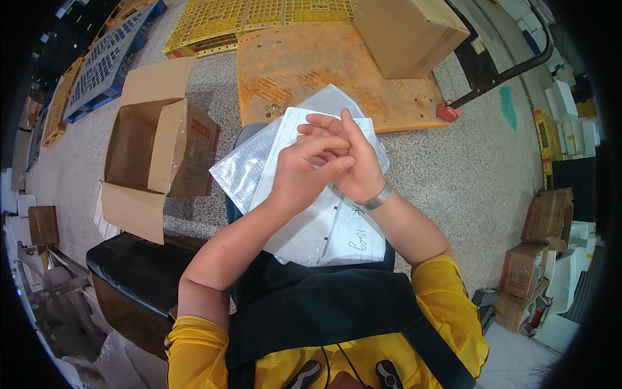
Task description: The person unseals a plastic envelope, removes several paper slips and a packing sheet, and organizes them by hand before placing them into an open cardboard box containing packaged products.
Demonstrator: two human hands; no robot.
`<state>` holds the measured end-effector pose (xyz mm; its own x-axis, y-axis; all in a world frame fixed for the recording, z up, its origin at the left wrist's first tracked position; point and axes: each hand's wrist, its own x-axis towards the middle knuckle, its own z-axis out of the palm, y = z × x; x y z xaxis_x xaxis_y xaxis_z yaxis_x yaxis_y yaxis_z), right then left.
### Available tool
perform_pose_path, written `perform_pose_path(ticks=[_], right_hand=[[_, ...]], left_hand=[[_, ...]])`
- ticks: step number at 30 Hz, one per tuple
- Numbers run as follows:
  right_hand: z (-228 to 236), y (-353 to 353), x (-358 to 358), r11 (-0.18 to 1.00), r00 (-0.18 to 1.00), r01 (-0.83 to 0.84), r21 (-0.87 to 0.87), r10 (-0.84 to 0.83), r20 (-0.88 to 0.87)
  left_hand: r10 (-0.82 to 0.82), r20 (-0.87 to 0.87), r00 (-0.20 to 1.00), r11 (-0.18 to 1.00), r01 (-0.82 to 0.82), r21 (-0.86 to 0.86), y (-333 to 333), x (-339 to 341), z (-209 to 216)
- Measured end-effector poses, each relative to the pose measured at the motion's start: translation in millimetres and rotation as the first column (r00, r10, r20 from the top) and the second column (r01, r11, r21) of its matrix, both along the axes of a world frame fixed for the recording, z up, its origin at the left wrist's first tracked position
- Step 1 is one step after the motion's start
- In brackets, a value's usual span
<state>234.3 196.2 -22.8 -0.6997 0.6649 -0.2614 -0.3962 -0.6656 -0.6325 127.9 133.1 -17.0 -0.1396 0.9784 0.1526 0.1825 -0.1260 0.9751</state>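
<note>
My left hand (303, 162) and my right hand (361, 162) meet above my lap. The left fingers bend loosely against the right palm, with the thumb apart. The right palm is turned inward, its fingers and thumb stretched out; a metal band (378, 196) circles that wrist. I see nothing held in either hand, though the overlap partly hides the left fingertips. Beneath them, white plastic bags or sheets (298, 236) with handwriting and a dark stripe lie across my lap. A silvery, grid-patterned bag (243, 170) sticks out below the white ones.
An opened cardboard box (194, 149) stands at the left, flaps spread. Ahead is a worn orange platform (301, 71) carrying a closed carton (408, 39), with a black-handled cart (512, 74) beside it. Yellow (214, 23) and blue pallets (110, 65) lie farther off. Cartons (521, 269) are stacked right.
</note>
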Motion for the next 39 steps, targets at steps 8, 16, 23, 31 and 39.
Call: perform_pose_path(ticks=[8,16,23,31,39], right_hand=[[-5.6,-2.6,0.7,0.949,0.967,0.213,0.235,-0.239,0.089],[-11.8,8.2,3.5,0.964,0.965,0.201,0.175,-0.226,0.133],[-21.3,22.5,40.0,0.991,0.995,0.073,0.112,-0.081,0.064],[-24.6,21.0,62.7,0.904,0.92,-0.196,0.379,0.035,0.391],[-20.5,9.6,60.8,0.692,0.789,-0.435,0.576,-0.014,0.614]], left_hand=[[0.098,-0.164,0.982,0.984,-0.071,0.163,-1.4,6.0,0.3],[0.044,-0.34,0.939,0.962,0.052,0.267,-15.4,1.4,9.2],[0.163,-0.256,0.953,0.962,-0.211,-0.171,-32.4,-89.9,5.8],[0.358,-0.073,0.931,0.926,-0.364,-0.099,-48.0,-177.2,-3.6],[0.367,-0.585,0.723,0.908,-0.416,0.054,-51.2,-165.4,-26.4]])
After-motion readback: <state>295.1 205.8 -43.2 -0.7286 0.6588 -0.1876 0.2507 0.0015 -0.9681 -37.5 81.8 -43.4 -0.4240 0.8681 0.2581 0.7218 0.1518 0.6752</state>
